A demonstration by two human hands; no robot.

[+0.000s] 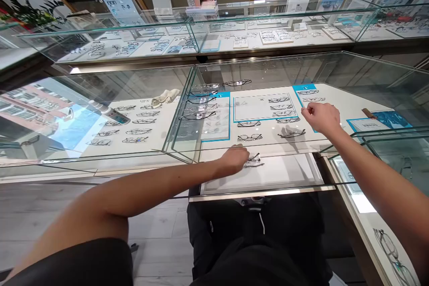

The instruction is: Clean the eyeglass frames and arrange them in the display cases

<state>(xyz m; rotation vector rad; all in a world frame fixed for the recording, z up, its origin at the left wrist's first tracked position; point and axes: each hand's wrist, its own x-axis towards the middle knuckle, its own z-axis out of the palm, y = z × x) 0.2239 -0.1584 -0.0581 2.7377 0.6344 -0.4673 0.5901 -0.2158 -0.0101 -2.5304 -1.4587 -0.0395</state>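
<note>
Taking the middle of our view as the clock's centre, we have our left hand (236, 160) near 5 o'clock, by the front of a glass case (268, 66). Its fingers curl inward. At 3 o'clock from that hand, a pair of glasses (255, 161) shows right by the fingertips, partly hidden by them; we cannot tell whether they pinch the frame or only touch it. Behind this pair, as we look down, is a white tray (284, 175), near 4 o'clock.

Our right hand (323, 118) is at 3 o'clock, well apart from the left. Its fingers bend in toward the thumb, but we cannot tell how far they close or whether they hold anything. Between 8 and 9 o'clock from it we see a dark-framed pair (292, 133), and near 11 o'clock from it a thin-framed pair (313, 99).

Between 2 and 3 o'clock from the centre we find a blue-edged board (250, 111), with more frames along its right side. At 9 o'clock we see a white bottle (107, 111) on its side, and near 10 o'clock a crumpled cloth (166, 97) and, farther out, a plant (36, 15).
</note>
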